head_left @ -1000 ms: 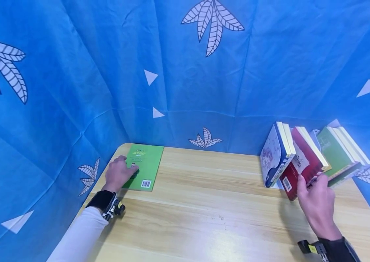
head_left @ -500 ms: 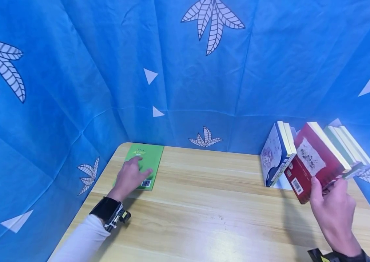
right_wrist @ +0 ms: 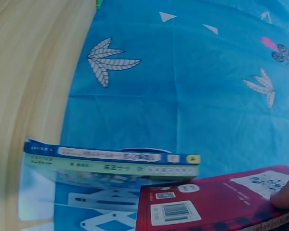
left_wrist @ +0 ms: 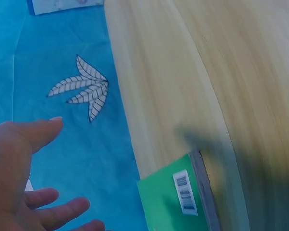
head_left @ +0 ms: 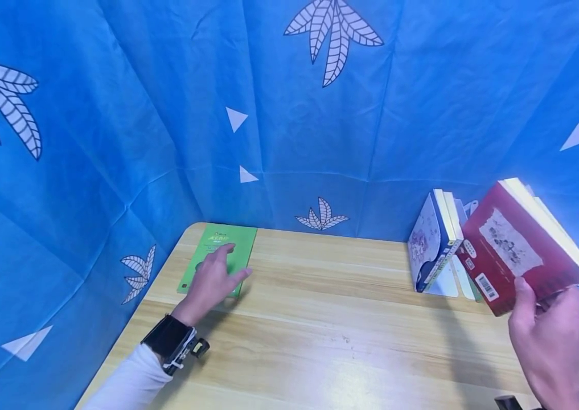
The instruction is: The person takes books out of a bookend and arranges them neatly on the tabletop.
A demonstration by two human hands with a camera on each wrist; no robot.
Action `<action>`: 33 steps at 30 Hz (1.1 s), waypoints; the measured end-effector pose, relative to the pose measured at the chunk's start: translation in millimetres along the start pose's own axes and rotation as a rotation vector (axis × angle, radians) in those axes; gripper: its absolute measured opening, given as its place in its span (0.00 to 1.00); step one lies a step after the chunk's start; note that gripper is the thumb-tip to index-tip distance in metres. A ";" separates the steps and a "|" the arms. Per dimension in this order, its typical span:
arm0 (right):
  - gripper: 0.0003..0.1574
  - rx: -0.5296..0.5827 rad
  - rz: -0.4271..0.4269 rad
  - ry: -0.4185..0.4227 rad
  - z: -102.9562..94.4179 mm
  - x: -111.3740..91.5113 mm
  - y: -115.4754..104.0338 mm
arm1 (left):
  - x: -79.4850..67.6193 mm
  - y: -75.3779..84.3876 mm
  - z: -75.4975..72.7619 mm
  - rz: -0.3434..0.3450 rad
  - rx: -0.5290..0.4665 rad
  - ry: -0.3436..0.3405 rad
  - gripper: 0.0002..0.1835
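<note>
My right hand [head_left: 553, 336] grips a red book [head_left: 520, 250] by its lower edge, thumb on the back cover with its barcode. The book is tilted and overlaps the books behind it in the head view. My left hand [head_left: 212, 282], fingers spread, hovers over a green book [head_left: 240, 256] lying flat at the table's back left corner. In the left wrist view that hand [left_wrist: 33, 168] holds nothing, and the green book [left_wrist: 168, 202] lies to its right. Two upright books, one with a blue cover [head_left: 427, 245], stand left of the red book.
A white metal bookend [right_wrist: 111, 197] shows beside the upright books in the right wrist view. Partly hidden books stand behind the red one at the right. A blue patterned cloth [head_left: 320, 131] hangs along the wooden table's [head_left: 320, 307] back and sides.
My right hand has pulled the red book out from the row, up and to the right. My left hand has lifted off the green book and shifted slightly right.
</note>
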State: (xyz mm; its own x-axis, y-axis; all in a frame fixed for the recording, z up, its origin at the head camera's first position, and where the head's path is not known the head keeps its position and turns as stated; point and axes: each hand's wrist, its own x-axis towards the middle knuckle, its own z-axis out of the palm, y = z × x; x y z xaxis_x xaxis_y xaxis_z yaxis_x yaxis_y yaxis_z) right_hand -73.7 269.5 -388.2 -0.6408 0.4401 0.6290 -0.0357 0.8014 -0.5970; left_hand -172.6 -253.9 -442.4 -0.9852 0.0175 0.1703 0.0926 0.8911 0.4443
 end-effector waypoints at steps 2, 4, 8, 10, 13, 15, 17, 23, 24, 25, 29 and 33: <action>0.27 0.014 0.006 0.017 -2.9 -0.7 -2.2 | -2.2 3.2 -0.5 0.005 -0.005 -0.003 0.46; 0.27 0.034 0.003 0.045 -5.9 -1.7 -4.2 | -4.4 6.3 -0.8 0.011 -0.009 -0.008 0.46; 0.30 0.084 -0.034 0.073 -11.9 -2.5 -7.6 | -8.1 11.2 -0.7 0.032 -0.013 -0.004 0.45; 0.30 0.101 -0.027 0.067 -14.8 -2.8 -9.1 | -9.6 12.8 -0.3 0.039 -0.025 -0.001 0.45; 0.30 0.105 0.040 0.043 -18.7 -4.0 -10.8 | -11.2 13.8 0.9 0.045 -0.046 -0.003 0.45; 0.30 0.121 0.095 0.019 -21.1 -3.7 -13.1 | -12.7 14.7 1.3 0.045 -0.063 -0.008 0.45; 0.29 0.152 0.124 0.006 -23.6 -2.9 -16.6 | -13.9 15.7 1.9 0.054 -0.067 -0.007 0.45; 0.26 0.226 0.150 0.021 -30.3 -1.6 -28.6 | -17.8 19.1 2.6 0.092 -0.074 0.001 0.45; 0.27 0.221 0.156 0.028 -31.1 -2.4 -30.1 | -18.4 19.3 2.7 0.096 -0.076 0.001 0.45; 0.28 0.212 0.160 0.031 -32.0 -3.5 -31.5 | -18.8 19.5 2.9 0.100 -0.077 0.002 0.45; 0.30 0.212 0.129 0.054 -33.6 -6.0 -36.5 | -20.7 21.1 3.3 0.104 -0.089 0.002 0.44; 0.30 0.218 0.096 0.045 -33.9 -4.8 -41.6 | -22.2 24.2 2.9 0.103 -0.107 0.001 0.43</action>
State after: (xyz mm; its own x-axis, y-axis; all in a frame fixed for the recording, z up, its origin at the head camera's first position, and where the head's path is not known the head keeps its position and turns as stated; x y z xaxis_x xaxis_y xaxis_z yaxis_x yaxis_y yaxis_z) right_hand -43.1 247.8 -349.5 -0.6148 0.5315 0.5827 -0.1441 0.6507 -0.7456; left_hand -148.9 -231.4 -438.0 -0.9695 0.1061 0.2210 0.2084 0.8313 0.5152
